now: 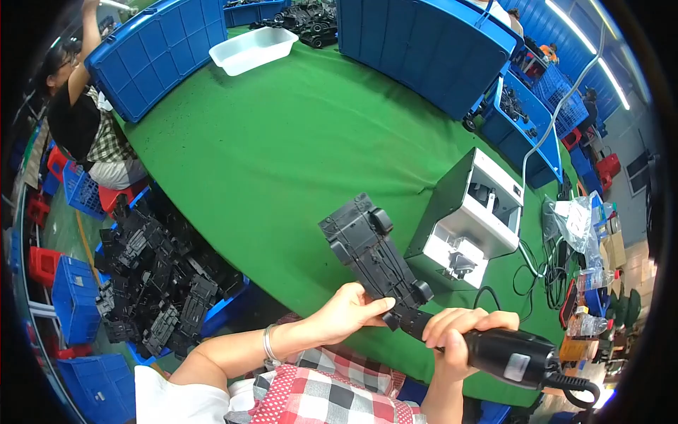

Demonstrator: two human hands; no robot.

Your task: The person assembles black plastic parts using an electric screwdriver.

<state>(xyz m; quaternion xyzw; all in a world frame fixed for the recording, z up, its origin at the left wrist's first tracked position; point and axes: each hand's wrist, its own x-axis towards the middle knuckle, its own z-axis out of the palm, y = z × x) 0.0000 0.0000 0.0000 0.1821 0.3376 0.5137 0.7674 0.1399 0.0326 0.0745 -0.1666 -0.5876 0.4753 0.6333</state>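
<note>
My left hand (340, 312) is closed around the near end of a black toy car chassis (369, 246), its fingers and thumb pinching it. The chassis is tilted over the green table, underside showing, wheels at its corners. In my right hand (455, 340) is a black corded electric screwdriver (512, 356), held nearly level with its nose pointing left. That nose meets the chassis's near end beside my left thumb; the bit and any screw are hidden. Just beyond, to the right, stands a grey-and-black screw feeder (472, 212).
A blue bin at left holds many black chassis (166, 283). Large blue bins (424, 53) and a white tray (256, 51) stand along the far side of the green tablecloth (282, 141). Cables (554, 275) and bottles lie at right. Another person (92, 120) sits at far left.
</note>
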